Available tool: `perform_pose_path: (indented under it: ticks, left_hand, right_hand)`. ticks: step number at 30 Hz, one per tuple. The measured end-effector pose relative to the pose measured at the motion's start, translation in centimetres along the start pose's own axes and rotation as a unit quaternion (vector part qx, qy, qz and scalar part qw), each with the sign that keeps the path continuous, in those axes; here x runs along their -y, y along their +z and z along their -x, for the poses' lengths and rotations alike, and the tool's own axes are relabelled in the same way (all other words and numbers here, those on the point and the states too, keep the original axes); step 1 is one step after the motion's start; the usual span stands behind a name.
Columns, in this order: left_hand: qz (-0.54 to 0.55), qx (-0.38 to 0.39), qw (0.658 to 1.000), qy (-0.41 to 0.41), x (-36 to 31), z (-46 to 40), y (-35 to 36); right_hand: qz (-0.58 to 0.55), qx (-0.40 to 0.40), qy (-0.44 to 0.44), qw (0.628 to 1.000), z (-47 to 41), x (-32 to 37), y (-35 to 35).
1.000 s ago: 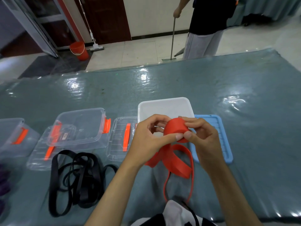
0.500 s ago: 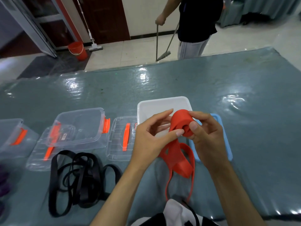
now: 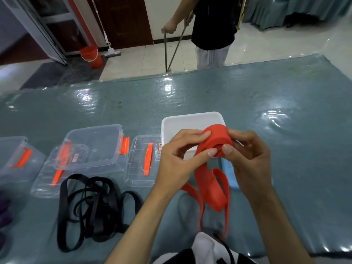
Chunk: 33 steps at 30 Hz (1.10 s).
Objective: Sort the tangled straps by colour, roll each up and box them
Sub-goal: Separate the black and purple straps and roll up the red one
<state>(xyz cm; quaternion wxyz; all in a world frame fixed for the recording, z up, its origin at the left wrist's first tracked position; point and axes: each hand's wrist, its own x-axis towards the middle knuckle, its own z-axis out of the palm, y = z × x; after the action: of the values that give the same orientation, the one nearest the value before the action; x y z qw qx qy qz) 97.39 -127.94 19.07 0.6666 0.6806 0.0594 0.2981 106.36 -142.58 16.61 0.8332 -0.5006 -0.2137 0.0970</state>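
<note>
A red strap [image 3: 215, 141] is partly wound into a roll held above the table, its loose tail hanging down in loops toward my body. My left hand [image 3: 179, 161] pinches the roll from the left, thumb and fingers on it. My right hand [image 3: 247, 159] grips the roll's right side with thumb on its end. Directly behind the roll stands an open white box [image 3: 190, 121]. A tangle of black straps [image 3: 91, 208] lies on the table at the lower left. Purple straps [image 3: 3, 210] show at the left edge.
Clear boxes with orange latches [image 3: 95, 145] and clear lids [image 3: 142, 161] sit left of the white box. A blue lid [image 3: 230, 172] lies under my right hand. A person with a mop stands beyond the table's far edge; an orange bucket [image 3: 91, 56] stands on the floor.
The roll has grown and turned as both hands wind it, and the hanging red tail has shortened and shifted. The person behind has moved left with the mop.
</note>
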Motion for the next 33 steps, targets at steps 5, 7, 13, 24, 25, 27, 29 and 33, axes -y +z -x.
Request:
perform_pose_path:
  ticks: [5, 7, 13, 24, 25, 27, 29, 33]
  left_hand:
    - [-0.057, 0.032, 0.998, -0.002, -0.5, 0.0, -0.4]
    - [-0.06, 0.02, 0.998, -0.021, -0.7, 0.0, -0.2]
    - [-0.029, -0.006, 1.0, -0.005, -0.5, 0.5, 0.5]
    - [-0.026, -0.006, 1.0, -0.003, -0.9, 0.9, -0.9]
    - [-0.032, -0.003, 0.999, -0.002, -0.8, 1.2, -0.9]
    - [-0.039, 0.005, 0.999, 0.001, -0.4, 1.7, -0.5]
    - [-0.032, 0.004, 0.999, -0.002, 0.2, 2.2, -0.1]
    - [-0.051, 0.013, 0.999, -0.004, 1.0, 2.0, -0.4]
  right_hand:
    - [0.012, -0.004, 0.004, 1.0, 0.1, 0.0, 0.1]
    - [0.045, -0.011, -0.01, 0.999, 0.1, 0.7, 0.1]
    - [0.059, -0.004, -0.035, 0.998, 0.2, 1.4, 1.1]
    - [0.084, 0.128, 0.033, 0.988, -0.6, 1.9, -0.1]
    - [0.091, 0.142, 0.052, 0.984, -0.7, 2.1, -0.8]
    - [0.104, 0.149, 0.077, 0.98, -0.5, 2.4, -2.1]
    - [0.102, 0.132, 0.066, 0.984, -0.2, 2.3, -2.5]
    - [0.055, 0.073, 0.02, 0.996, 0.4, 1.4, -2.0]
